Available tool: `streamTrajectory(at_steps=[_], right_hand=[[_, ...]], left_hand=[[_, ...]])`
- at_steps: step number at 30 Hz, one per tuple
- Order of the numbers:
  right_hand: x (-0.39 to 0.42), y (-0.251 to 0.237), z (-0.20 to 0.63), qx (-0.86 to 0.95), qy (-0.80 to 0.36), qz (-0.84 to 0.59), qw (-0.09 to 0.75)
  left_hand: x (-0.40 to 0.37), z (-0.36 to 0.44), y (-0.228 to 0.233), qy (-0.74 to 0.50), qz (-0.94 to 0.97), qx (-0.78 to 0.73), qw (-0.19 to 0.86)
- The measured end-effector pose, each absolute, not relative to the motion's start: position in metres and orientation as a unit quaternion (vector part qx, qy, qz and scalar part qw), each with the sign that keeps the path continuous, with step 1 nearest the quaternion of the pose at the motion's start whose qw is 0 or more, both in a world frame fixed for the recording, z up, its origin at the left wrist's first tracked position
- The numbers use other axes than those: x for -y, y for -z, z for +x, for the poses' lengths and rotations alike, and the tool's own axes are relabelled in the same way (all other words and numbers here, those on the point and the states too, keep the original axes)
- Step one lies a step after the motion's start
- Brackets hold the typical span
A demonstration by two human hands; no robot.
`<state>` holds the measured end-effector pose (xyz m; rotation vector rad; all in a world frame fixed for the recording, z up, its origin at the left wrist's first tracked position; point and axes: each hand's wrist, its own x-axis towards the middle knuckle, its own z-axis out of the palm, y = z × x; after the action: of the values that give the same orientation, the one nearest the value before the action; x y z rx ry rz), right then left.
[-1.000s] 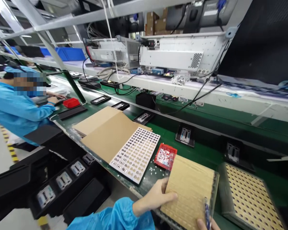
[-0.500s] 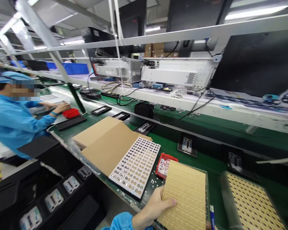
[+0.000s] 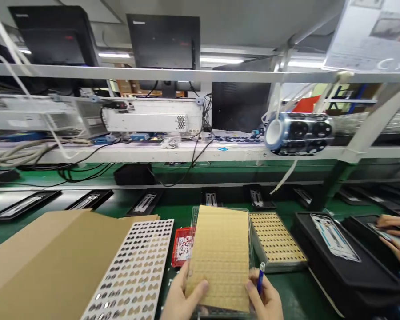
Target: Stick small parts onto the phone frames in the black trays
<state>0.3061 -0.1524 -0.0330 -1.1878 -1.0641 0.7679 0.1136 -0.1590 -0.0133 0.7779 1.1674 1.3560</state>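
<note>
Green conveyor bench [image 3: 286, 289] under shelves of monitors and cabling. At nine o'clock, brown cardboard [image 3: 50, 262]; beside it a white punched sheet [image 3: 133, 271] of heart-shaped holes. Small red tray [image 3: 183, 245] holding tiny white parts. At six o'clock, tan gridded sheet [image 3: 220, 255] over a clear tray, gripped at its near edge: left hand [image 3: 182, 298] thumb on top, right hand [image 3: 265, 300] also pinching a blue pen [image 3: 260, 278]. Best kept level, edges squared to the tray. At three o'clock, a tray [image 3: 276, 238] of dotted sheet, then black trays [image 3: 346, 266] and another person's hands [image 3: 395, 233].

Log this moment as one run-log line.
left hand: holds tan sheet | right hand: holds sheet edge, blue pen | red tray left of it | co-worker's hands far right
</note>
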Motion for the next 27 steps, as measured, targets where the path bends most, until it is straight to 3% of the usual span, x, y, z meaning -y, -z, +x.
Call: streamTrajectory(at_steps=[4,10,14,18,27], right_hand=[[0.15,-0.014,0.317,0.524,-0.293,-0.478,0.641],[0.103,-0.126,0.365,0.691,-0.069,-0.405,0.594],[0.021,-0.208,0.343,0.788,0.093,-0.415,0.446],[-0.067,-0.261,0.292,0.748,0.21,-0.593,0.211],[-0.149,-0.293,0.291,0.748,0.222,-0.619,0.096]], left_hand=[[0.146,0.096,-0.041,-0.589,0.377,-0.504,0.507],[0.121,0.058,-0.094,-0.598,0.44,-0.491,0.455],[0.103,0.048,-0.108,-0.618,0.439,-0.474,0.448],[0.101,0.05,-0.123,-0.642,0.423,-0.459,0.445],[0.118,0.005,-0.143,-0.627,0.417,-0.503,0.424]])
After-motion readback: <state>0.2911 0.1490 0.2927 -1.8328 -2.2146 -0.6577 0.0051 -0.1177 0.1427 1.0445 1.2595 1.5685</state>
